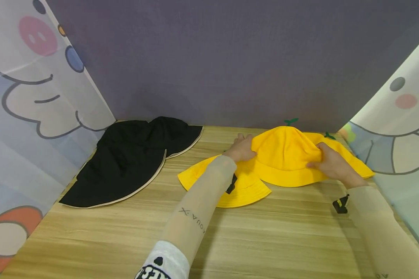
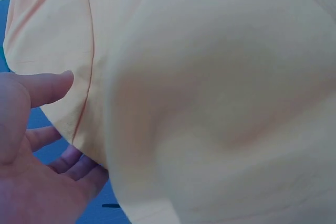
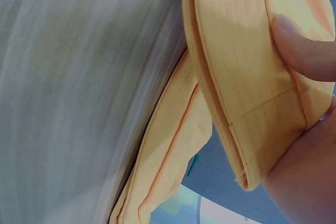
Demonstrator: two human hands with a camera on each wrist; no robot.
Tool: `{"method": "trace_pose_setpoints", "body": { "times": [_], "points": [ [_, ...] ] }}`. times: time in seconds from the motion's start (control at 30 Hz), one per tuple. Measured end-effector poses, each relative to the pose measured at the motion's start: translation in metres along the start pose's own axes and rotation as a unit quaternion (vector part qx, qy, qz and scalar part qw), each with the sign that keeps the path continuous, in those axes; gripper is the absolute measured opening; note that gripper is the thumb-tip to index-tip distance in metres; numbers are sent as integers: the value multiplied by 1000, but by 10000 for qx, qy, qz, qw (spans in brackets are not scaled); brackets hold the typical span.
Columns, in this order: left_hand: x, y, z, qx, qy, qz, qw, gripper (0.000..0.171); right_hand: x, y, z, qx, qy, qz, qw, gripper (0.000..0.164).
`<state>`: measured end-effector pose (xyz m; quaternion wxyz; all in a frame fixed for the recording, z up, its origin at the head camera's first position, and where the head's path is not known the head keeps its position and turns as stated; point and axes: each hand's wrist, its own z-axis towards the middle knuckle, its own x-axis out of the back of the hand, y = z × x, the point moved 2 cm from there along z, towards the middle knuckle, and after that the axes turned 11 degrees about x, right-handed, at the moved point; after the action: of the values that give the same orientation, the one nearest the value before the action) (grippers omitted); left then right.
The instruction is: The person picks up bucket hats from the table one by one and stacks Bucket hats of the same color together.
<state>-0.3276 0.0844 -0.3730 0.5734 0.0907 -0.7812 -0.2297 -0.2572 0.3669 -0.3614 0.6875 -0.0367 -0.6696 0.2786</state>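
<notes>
A yellow bucket hat (image 1: 283,149) with a green sprout on its crown stands between my two hands. My left hand (image 1: 242,149) holds its left side; in the left wrist view the thumb (image 2: 52,87) lies over the cloth, with the fingertips behind it. On the other side my right hand (image 1: 331,162) grips the hat between thumb and fingers, seen closely in the right wrist view at the brim seam. A second yellow hat (image 1: 248,192) lies below my left hand, partly hidden by the forearm. Behind my right hand rests a third yellow hat (image 1: 354,161), also with a sprout.
Two black hats with pale edging, a larger-looking front one (image 1: 125,170) and one behind it (image 1: 174,133), overlap at the left of the wooden table (image 1: 276,240). A grey panel (image 1: 209,66) closes off the back; cartoon-printed sheets flank both sides.
</notes>
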Motion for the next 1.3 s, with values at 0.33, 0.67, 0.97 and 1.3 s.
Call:
{"method": "trace_pose_setpoints", "body": {
  "times": [0.33,0.67,0.97,1.3],
  "points": [
    [2,6,3,-16,153,312,9994,62,5,0,0,80,258,-221,9994,67],
    [6,11,2,-222,149,-52,9996,59,11,-2,0,123,312,-301,9990,67],
    [26,8,-8,-314,55,81,9995,61,10,-11,1,260,367,-254,9987,69],
    [53,-19,-12,-536,-162,-469,9973,50,8,-33,12,136,134,-46,9998,77]
  ]
}}
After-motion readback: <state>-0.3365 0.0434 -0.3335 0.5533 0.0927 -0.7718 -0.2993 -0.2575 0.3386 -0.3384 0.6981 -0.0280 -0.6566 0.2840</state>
